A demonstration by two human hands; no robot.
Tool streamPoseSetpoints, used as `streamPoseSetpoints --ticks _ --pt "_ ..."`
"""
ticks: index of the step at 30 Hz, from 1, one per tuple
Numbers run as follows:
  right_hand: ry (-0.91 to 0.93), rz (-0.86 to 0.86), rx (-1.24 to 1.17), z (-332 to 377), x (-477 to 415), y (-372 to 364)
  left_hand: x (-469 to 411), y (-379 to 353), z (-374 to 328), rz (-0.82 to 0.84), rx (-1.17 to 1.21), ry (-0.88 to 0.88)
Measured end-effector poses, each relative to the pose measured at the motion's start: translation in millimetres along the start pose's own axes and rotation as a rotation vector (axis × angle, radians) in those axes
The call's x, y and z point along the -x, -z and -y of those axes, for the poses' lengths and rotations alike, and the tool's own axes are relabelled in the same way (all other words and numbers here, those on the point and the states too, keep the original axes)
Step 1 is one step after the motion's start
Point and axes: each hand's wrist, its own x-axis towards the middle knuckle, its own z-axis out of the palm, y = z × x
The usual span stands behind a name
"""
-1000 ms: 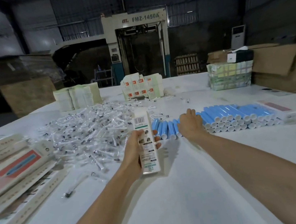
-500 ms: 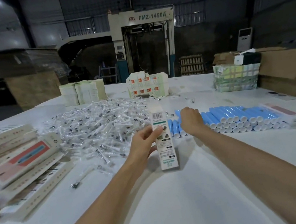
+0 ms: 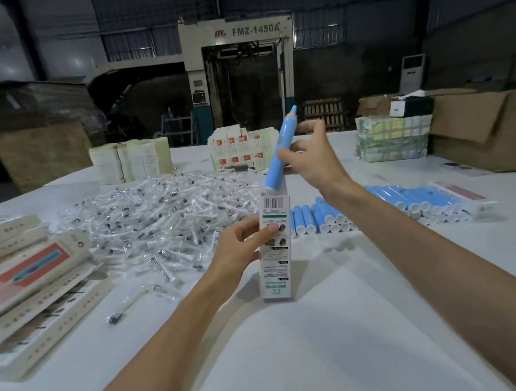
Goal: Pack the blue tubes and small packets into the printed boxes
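Tilted blue tube [image 3: 285,134] now over box [image 3: 279,264]

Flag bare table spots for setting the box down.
Biggest bare patch: table near edge, left of the right arm, this side of the box. Another right of that arm, this side of the tube row. Crowded: flat boxes at left, packet pile beyond the left hand.

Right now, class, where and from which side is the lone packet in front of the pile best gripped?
Pinch the lone packet at its middle, from above, across its width: it lies flat on the table, apart from the pile, with bare surface on both sides.
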Motion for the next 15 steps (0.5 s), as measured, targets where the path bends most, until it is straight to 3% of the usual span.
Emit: streamPoseSetpoints --ticks 9,15 --pt "0.022 0.250 0.333 3 7 18 3 -4 3 -0.026 0.002 0.029" --pt "-0.043 0.254 0.421 -4 8 14 6 -4 0 -0.069 0.015 0.034"
